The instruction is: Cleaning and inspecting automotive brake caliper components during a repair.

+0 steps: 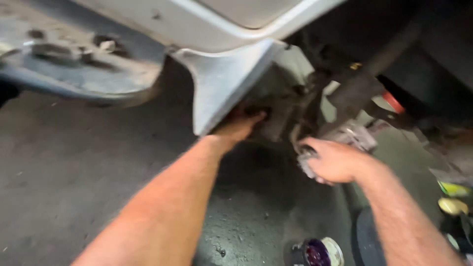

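The raised car body fills the upper part of the view, its pale panel edge hanging over both arms; should the body shift or settle, the arms beneath it would likely be caught. The concrete floor below is dark and stained, and footing on it may be poor. Dark suspension parts crowd the space behind the panel, where knuckles could be scraped. The left hand is reached up behind the panel edge, its fingers hidden, so its grip cannot be told. The right hand is closed around a small grey metal part just beneath the suspension parts; a loosened grip would probably let it drop. A small open jar stands on the floor below and could be knocked over.
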